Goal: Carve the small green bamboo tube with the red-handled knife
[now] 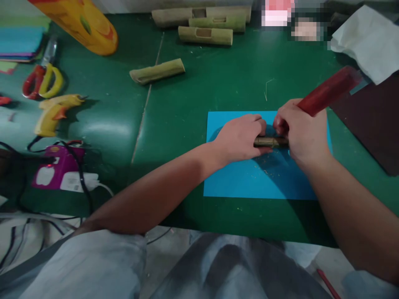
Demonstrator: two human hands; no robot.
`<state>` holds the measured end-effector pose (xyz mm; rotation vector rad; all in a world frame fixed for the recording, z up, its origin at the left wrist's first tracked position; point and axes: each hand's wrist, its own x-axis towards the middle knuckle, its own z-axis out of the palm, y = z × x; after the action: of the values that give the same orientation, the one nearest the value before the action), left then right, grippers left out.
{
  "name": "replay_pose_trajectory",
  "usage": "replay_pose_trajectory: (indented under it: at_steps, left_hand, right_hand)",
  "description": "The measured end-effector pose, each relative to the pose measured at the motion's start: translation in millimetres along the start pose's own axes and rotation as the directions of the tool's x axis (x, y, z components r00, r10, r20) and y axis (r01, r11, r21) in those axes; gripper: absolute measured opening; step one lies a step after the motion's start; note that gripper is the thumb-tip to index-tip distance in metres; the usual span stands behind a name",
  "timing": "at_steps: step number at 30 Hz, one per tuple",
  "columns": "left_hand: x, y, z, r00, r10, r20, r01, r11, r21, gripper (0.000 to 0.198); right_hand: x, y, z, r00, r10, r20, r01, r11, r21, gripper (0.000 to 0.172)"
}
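Observation:
A thin bamboo stick (272, 142) lies across a blue sheet of paper (230, 178). Its left end is pinched by my left hand (241, 137), which is closed around it. My right hand (308, 137) is wrapped round a tool with a thick red handle (327, 91), whose handle slants up to the right. That tool's working end is hidden under my fingers, close to the stick's right part, so its kind does not show. Small shavings (264, 170) are scattered on the paper just below the stick.
Cut bamboo tubes (205, 36) lie at the back of the green table, with a short bamboo piece (157, 71) nearer. On the left are scissors (43, 72), a yellow glue gun (56, 112) and a purple power socket (59, 166) with cables. A dark board (370, 120) lies right.

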<state>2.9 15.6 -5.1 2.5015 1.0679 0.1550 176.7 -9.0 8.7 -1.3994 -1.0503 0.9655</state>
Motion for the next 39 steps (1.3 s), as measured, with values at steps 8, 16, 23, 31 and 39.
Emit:
replay_pose_trajectory:
  at_steps: [8,16,23,31,39]
  left_hand:
    - [2,1,-4.0,0.998,0.033,0.05,-0.033,0.999,-0.005,0.031]
    - [3,0,-4.0,0.999,0.018,0.041,-0.017,1.0,-0.007,0.03]
    - [4,-5,0.8,0.997,0.078,-0.026,-0.079,0.997,-0.017,0.026]
    - [-4,0,-4.1,0.999,0.036,-0.016,-0.036,0.999,0.032,0.034]
    - [-9,-8,4.4,0.987,0.111,-0.116,-0.11,0.994,0.018,0.025]
  right_hand:
    - [-2,-9,8,0.998,0.043,-0.036,-0.043,0.999,0.022,0.04]
    - [1,-7,9,0.999,0.051,-0.004,-0.051,0.998,-0.035,0.049]
    - [-4,-7,7,1.0,0.014,0.013,-0.014,1.0,-0.009,0.052]
    - [-2,-3,4,0.997,-0.066,-0.046,0.07,0.994,0.081,0.041]
    - [-5,-11,6,0.999,0.006,-0.033,-0.003,0.995,0.098,0.037]
